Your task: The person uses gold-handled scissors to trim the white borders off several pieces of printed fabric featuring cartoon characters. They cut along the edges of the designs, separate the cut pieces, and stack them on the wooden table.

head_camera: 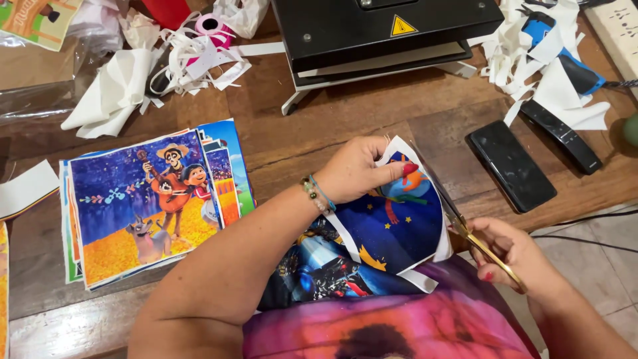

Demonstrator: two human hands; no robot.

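My left hand [359, 169] grips the top edge of a printed sheet [399, 233], dark blue with stars and a cartoon figure, held over my lap at the table's near edge. A beaded bracelet sits on that wrist. My right hand [512, 256] holds gold-handled scissors [458, 223], whose blades run up along the sheet's right white border. More printed sheets lie under it on my lap.
A stack of colourful cartoon prints [146, 203] lies on the wooden table [372, 113] to the left. A black heat press [379, 33] stands at the back. White paper trimmings [551, 73] are heaped at both back corners. A black phone [510, 165] and a remote lie right.
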